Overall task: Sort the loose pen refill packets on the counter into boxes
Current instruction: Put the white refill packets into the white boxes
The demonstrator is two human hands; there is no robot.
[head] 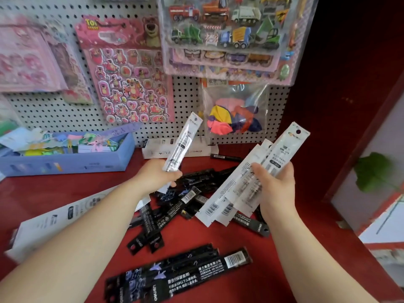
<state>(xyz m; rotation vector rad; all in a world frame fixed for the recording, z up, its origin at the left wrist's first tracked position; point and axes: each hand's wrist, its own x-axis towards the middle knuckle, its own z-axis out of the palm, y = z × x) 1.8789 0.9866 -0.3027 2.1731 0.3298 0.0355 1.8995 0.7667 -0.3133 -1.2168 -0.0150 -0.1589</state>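
Single slim white plastic refill packet [183, 143] upright, left hand [157, 174] fingers closed on its base. Fanned white packet bundle [247, 178] clamped in right hand [276, 186]. Black packets [175, 206] heaped loose on red bench [306, 248] beneath; white box [177, 148] against pegboard [54, 112].

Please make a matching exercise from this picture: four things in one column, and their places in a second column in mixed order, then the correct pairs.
Things:
1. single white packet
2. fan of white packets
3. black packets
4. balloon bag

Places:
A. hanging on the pegboard
B. in the left hand
C. loose on the red counter
D. in the right hand

Pairs: 1-B, 2-D, 3-C, 4-A
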